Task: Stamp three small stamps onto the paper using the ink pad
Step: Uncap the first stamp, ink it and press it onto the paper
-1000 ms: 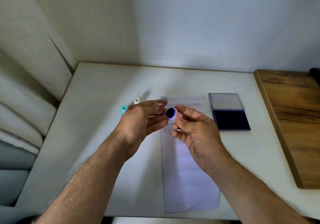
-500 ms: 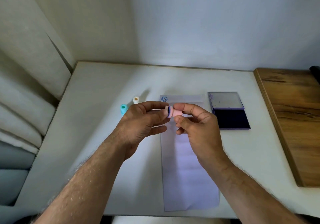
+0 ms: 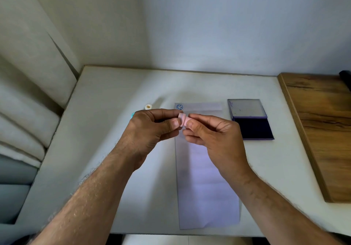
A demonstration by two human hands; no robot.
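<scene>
Both hands meet above the top of the long white paper (image 3: 207, 187) on the table. My left hand (image 3: 152, 129) pinches a pink cap against the small pink stamp (image 3: 184, 120), whose other end my right hand (image 3: 212, 132) grips. The stamp's inked face is hidden. A blue smiley print (image 3: 179, 107) marks the paper's top left corner. The open ink pad (image 3: 252, 129) lies right of the paper, its lid (image 3: 246, 108) folded back. A cream stamp (image 3: 148, 106) stands left of the paper; a teal stamp (image 3: 133, 114) peeks out behind my left hand.
The white table (image 3: 106, 111) sits in a corner, with a wall behind and a cushioned surface at left. A wooden board (image 3: 322, 130) lies along the right side. A dark object (image 3: 346, 77) shows at the far right edge.
The stamp's dark inked face pointed at the camera a second ago. It has since turned sideways, and the pink cap in my left hand has closed over it.
</scene>
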